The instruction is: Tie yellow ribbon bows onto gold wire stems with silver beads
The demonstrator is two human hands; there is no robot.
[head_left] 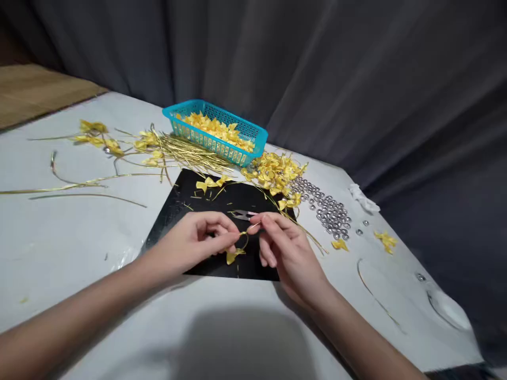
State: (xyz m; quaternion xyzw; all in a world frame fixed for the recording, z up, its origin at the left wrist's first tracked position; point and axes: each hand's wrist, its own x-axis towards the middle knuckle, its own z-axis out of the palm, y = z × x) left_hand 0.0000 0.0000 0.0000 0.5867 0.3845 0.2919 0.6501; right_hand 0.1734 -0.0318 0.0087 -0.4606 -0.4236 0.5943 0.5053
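Over the black mat point(257, 272), my left hand point(206, 232) pinches a small loop of gold wire point(246, 241). A yellow ribbon bow point(235, 256) hangs just below that loop. My right hand point(283, 243) is closed on a thin end of the same wire, its thumb and forefinger pressed together. On the mat behind my hands lies a pair of small scissors or snips point(241, 215), partly hidden by my right fingers. Loose yellow bows point(209, 183) and short wire clippings sit toward the mat's far edge.
A blue basket point(261, 142) full of yellow ribbon pieces stands at the back. Beside it are a bundle of gold wires point(190, 153) and a heap of yellow bows point(277, 171). Many silver beads point(332, 214) spread to the right. A dark curtain point(317, 68) hangs behind the white table point(79, 232).
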